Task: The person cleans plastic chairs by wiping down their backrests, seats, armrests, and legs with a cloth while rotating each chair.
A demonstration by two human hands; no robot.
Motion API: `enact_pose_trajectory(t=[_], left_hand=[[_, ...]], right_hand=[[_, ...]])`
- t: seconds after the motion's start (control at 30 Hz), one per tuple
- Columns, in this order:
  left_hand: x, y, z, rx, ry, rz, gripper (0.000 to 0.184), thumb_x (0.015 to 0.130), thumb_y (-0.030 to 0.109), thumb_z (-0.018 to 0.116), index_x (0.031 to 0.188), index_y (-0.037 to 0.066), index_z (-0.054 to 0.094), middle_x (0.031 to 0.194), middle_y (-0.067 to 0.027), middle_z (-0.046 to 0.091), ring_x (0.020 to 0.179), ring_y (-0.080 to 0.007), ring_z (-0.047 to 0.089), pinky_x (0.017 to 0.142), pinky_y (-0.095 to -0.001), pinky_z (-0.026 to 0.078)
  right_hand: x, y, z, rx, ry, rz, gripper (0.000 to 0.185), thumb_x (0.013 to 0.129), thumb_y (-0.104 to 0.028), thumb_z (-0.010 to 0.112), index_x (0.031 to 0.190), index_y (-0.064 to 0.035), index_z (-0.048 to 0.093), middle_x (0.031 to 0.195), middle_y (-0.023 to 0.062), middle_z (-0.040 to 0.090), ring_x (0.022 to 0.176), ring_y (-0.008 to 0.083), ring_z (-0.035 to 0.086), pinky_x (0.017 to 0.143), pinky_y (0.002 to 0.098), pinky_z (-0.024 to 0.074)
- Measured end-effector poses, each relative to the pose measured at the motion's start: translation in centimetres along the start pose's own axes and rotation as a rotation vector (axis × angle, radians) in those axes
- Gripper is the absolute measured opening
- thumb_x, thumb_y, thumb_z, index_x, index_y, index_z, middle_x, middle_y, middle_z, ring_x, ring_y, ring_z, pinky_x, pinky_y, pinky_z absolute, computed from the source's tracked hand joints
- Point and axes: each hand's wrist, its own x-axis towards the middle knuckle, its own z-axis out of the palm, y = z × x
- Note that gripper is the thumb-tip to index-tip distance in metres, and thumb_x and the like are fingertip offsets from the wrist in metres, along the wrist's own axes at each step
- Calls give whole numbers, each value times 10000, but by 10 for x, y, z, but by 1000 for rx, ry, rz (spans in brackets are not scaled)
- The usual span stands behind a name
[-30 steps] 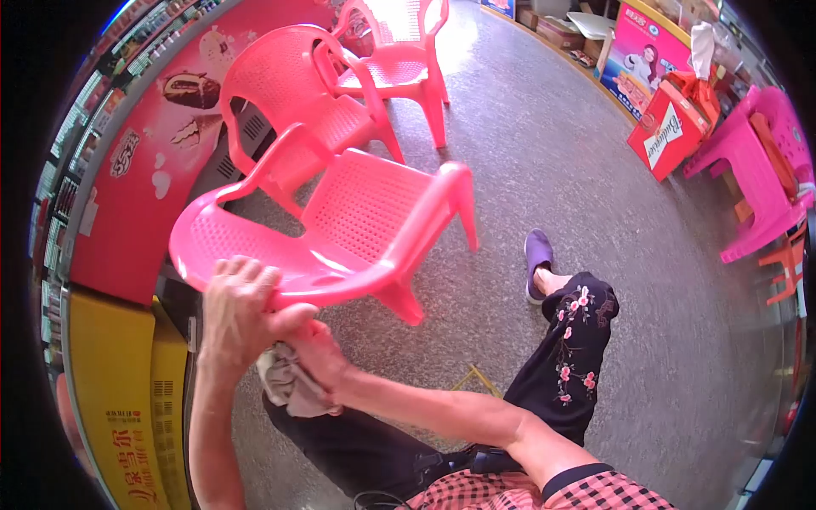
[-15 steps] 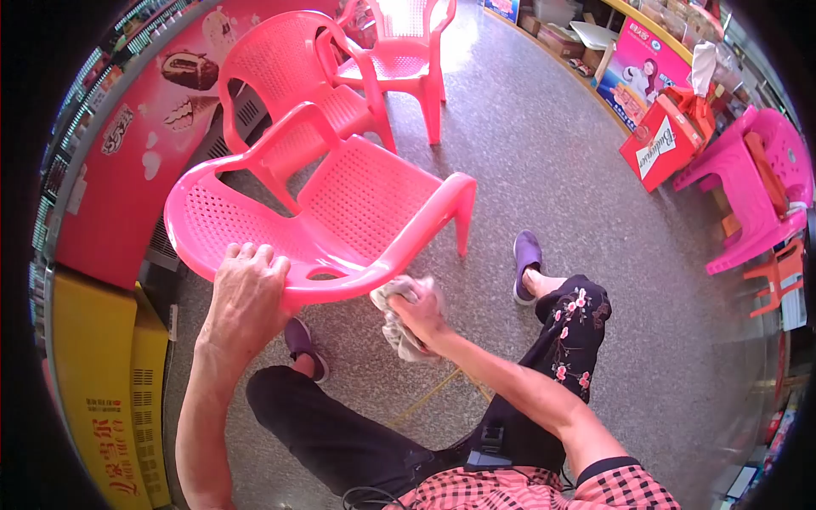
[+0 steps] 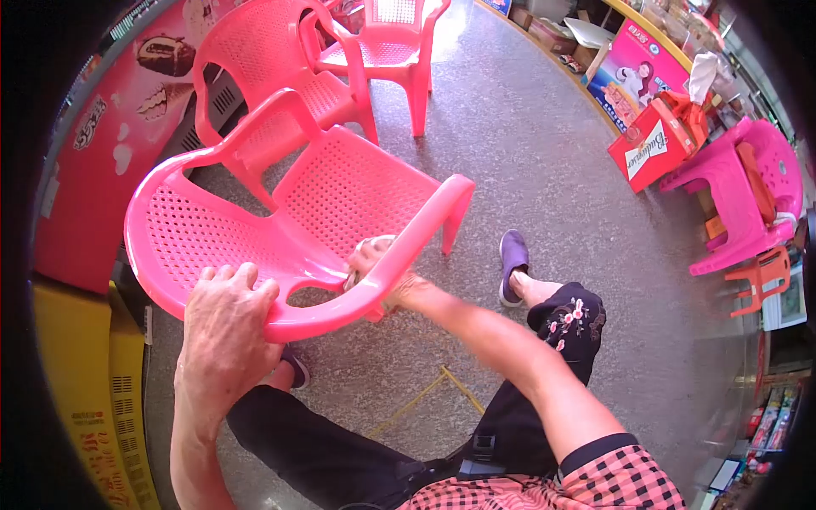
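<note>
A pink plastic armchair with a perforated seat and back is tilted in front of me. My left hand is closed over the top rim of its backrest, fingers curled to the inner side. Through the opening under the near armrest reaches my right hand, at the seat's edge close to the backrest. A crumpled light cloth is bunched in it, mostly hidden by the fingers and the armrest.
Two more pink chairs stand behind, beside a red freezer. At the left is a yellow cabinet. To the right are a red Budweiser box, a magenta chair and a small orange stool. My purple shoe rests on the speckled floor.
My right hand has moved with the cloth from outside the armrest, up and left through the opening onto the seat. My left hand keeps its hold; the chair appears slightly farther left.
</note>
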Motion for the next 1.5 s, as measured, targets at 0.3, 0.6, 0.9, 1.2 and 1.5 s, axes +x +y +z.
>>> enact_pose_trajectory(t=[0.3,0.6,0.9,1.2,1.5], left_hand=[[3,0,1,18,73,25,210,638,158,723,753,40,594,796,-123,535,821,-297,551,770,-418,413],[4,-2,0,32,73,39,217,637,161,723,737,24,588,772,-118,529,792,-295,549,752,-412,409],[8,0,8,3,108,24,199,638,115,699,720,0,559,756,-144,511,766,-323,526,718,-425,402],[21,8,5,-13,77,11,226,593,128,710,695,-1,556,748,-142,534,796,-327,548,764,-425,416],[23,6,12,-8,108,-3,220,613,135,688,681,-7,534,714,-145,516,772,-332,531,750,-423,394]], right_hand=[[-27,73,-3,-150,275,80,147,743,-264,627,831,-146,633,871,51,629,872,236,617,756,448,497],[-89,-85,52,1056,134,666,432,762,-289,700,1116,-58,613,978,184,672,907,335,658,814,432,515],[-72,87,22,1255,701,1413,443,830,-488,609,1002,-82,646,906,60,656,811,203,618,667,380,475],[-52,87,68,1424,779,1289,307,831,-337,612,1089,-173,580,914,-39,591,819,98,570,645,305,473],[-59,29,43,1603,215,1267,228,794,-171,599,998,-86,655,837,-3,625,749,109,579,675,289,491]])
